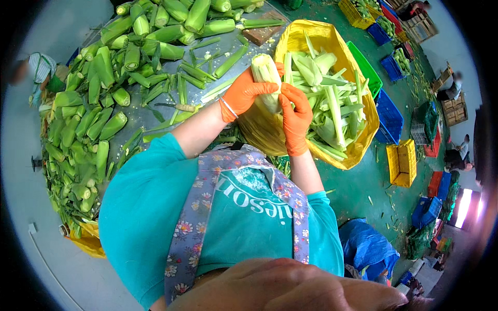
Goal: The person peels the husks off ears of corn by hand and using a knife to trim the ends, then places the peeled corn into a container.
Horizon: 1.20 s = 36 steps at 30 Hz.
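My left hand (pixel 241 93), in an orange glove, is wrapped around a pale, partly husked ear of corn (pixel 264 68), its cut end towards the top. At the ear's right side, my gloved right hand (pixel 297 114) has its thumb and fingertips pinched together against the pale husk; the exact bit gripped is partly hidden. Just beyond and to the right stands an open yellow sack (pixel 365 144) with loose corn husks (pixel 330 105) inside. A knife with a light handle (pixel 184 107) lies on the metal table (pixel 144 116), left of my left forearm.
Green unhusked ears of corn (pixel 105 66) are heaped on the table's far and left sides. A brown block (pixel 262 29) lies near its far edge. Crates, green (pixel 365 70), blue (pixel 389 116) and yellow (pixel 402 163), stand on the floor to the right. Other people sit or stand farther off.
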Available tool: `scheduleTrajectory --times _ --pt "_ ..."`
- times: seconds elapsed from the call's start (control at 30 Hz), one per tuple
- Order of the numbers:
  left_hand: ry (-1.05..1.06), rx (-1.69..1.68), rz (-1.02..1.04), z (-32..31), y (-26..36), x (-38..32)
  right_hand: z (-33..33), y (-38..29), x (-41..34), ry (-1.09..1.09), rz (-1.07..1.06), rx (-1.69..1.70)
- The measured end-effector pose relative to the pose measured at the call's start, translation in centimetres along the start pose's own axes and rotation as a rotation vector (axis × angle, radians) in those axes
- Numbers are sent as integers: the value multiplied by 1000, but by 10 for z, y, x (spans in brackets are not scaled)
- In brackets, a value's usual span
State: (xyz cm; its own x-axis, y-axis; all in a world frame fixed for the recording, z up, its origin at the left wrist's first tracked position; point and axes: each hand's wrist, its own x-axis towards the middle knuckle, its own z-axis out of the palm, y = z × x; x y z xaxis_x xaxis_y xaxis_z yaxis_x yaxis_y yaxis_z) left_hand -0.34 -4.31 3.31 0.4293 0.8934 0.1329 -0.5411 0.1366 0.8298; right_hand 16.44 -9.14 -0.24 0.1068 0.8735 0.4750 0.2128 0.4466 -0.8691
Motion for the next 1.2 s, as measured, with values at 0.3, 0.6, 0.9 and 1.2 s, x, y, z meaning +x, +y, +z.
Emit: scheduleTrajectory --times 0.3,0.6,0.9,1.2 --pt "-84 38 -54 7 -2 3 -13 4 -3 192 379 195" --pt "-305 201 -63 8 6 0 -19 40 -7 70 400 -67" --pt "-537 712 -76 9 14 -9 -24 19 -13 82 636 396" --pt "111 237 -68 28 -3 -21 -19 9 -9 328 423 342"
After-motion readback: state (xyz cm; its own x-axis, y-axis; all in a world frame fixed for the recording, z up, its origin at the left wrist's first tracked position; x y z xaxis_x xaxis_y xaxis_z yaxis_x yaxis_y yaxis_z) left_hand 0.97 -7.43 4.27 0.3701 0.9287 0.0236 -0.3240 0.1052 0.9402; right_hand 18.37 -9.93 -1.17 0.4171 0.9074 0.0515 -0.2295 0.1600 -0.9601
